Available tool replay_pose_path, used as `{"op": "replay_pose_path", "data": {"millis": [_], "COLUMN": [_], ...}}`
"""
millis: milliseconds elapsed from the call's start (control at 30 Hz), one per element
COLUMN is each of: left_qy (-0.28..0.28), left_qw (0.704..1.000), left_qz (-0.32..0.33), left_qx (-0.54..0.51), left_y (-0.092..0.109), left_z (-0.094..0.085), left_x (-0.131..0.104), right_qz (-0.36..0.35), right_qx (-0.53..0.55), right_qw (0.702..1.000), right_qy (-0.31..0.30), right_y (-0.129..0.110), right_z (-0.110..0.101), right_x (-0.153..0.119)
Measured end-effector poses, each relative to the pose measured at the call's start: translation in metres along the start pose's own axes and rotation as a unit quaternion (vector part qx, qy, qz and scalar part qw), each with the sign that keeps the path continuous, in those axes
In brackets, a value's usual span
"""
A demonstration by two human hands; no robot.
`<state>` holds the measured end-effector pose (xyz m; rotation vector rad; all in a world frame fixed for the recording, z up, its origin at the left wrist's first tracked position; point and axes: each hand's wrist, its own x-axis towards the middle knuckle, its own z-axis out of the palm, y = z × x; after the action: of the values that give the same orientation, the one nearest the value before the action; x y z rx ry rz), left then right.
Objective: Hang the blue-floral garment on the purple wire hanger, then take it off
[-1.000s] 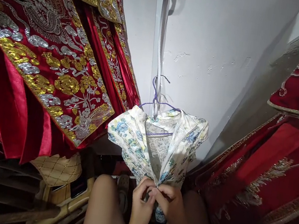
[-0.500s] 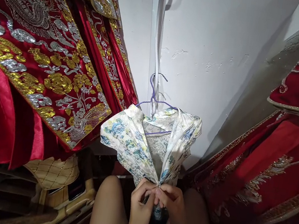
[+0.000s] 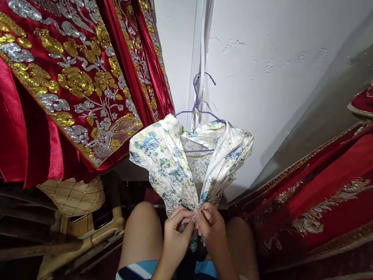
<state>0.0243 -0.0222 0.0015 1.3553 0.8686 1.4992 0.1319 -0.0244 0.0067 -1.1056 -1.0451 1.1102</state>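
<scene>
A short-sleeved floral dress point(image 3: 168, 165), white with blue, yellow and green flowers, hangs from a purple wire hanger point(image 3: 196, 106). Its front is open in a V from the collar down to my fingers. My left hand point(image 3: 178, 227) pinches the edge of the front opening at the bottom of the V. Right beside it, fingertips touching, my right hand point(image 3: 209, 223) grips the other edge. Whatever small fastening lies between the fingertips is hidden. Below the hands, the dress's lower part drops between my knees, mostly out of sight.
Red garments with gold and silver embroidery point(image 3: 76, 81) hang at the left. More red beaded garments point(image 3: 331, 204) fill the right side. A white wall point(image 3: 259, 29) with scuffs stands behind the hanger. At lower left are a wooden chair point(image 3: 86, 246) and a quilted cream item point(image 3: 75, 196).
The view has tilted down, so the hanging clothes and dress sit higher in the picture. Both hands stay at the front opening, with the right fingers slightly shifted.
</scene>
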Motion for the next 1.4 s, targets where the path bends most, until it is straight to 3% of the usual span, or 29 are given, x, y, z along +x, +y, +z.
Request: {"op": "replay_pose_path", "data": {"millis": [133,333,533,667,900,1033,1133,1267,1333,1400], "left_qy": [-0.024,0.004,0.016,0.028,0.022,0.002,-0.015,0.026,0.045,0.013], "left_qw": [1.0,0.999,0.996,0.992,0.984,0.981,0.98,0.982,0.968,0.938], "left_qz": [-0.005,0.012,0.034,0.043,0.042,0.038,0.046,0.128,0.199,0.261], "left_qx": [0.008,0.035,0.075,0.118,0.17,0.192,0.191,0.135,0.145,0.226], "left_y": [-0.001,-0.009,-0.016,-0.024,-0.041,-0.047,-0.024,0.053,0.094,0.122], "left_z": [-0.002,-0.007,-0.007,-0.009,-0.003,-0.005,-0.009,-0.011,-0.008,-0.004], "left_x": [-0.002,-0.002,-0.007,-0.009,-0.006,0.002,0.026,0.083,0.115,0.141], "right_qz": [0.004,0.03,0.077,0.08,-0.035,-0.104,-0.117,-0.123,-0.128,-0.135], "right_qx": [-0.003,0.012,0.004,0.034,0.114,0.132,0.111,0.099,0.098,0.096], "right_qw": [1.0,0.997,0.996,0.995,0.992,0.985,0.985,0.986,0.986,0.985], "right_qy": [-0.027,-0.071,-0.047,-0.04,-0.041,-0.044,-0.065,-0.058,-0.053,-0.057], "right_y": [-0.004,-0.009,-0.023,-0.055,-0.147,-0.171,-0.167,-0.158,-0.16,-0.164], "right_z": [-0.005,-0.004,-0.003,-0.001,0.015,0.024,0.026,0.024,0.023,0.024], "right_x": [-0.001,0.0,0.007,0.03,0.107,0.122,0.117,0.109,0.107,0.107]}}
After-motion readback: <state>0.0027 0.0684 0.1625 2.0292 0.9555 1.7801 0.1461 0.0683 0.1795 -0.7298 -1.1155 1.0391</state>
